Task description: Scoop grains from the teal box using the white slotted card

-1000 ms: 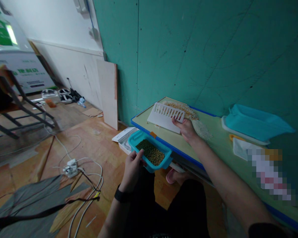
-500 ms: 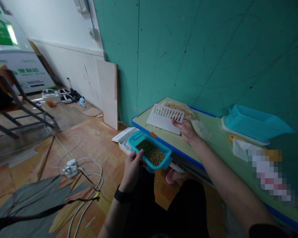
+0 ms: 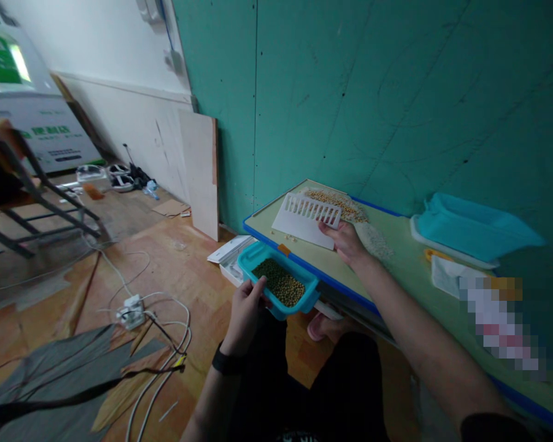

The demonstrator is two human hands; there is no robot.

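Note:
My left hand (image 3: 247,310) is closed on the near rim of a turquoise plastic container (image 3: 311,299), holding it below the table's front edge. Inside lie green mung beans (image 3: 268,271) on one side and yellowish soybeans (image 3: 288,291) on the other. My right hand (image 3: 348,240) grips the right end of a flat white scraper (image 3: 303,228) with a row of slots along its far edge. The scraper is tilted over the tabletop. Behind it is a spread of yellow beans (image 3: 336,202), and pale grains (image 3: 375,240) lie to the right. A few beans sit near the front edge.
On the green-topped table (image 3: 410,301) with blue edging, a larger turquoise bin (image 3: 479,227) rests on a white tray. A white cloth-like item (image 3: 447,275) lies before it. The green wall borders the table. Cables and a power strip (image 3: 131,312) cover the floor at left.
The scraper and my right hand have barely shifted. A few more beans show by the scraper's near edge. The container stays in my left hand.

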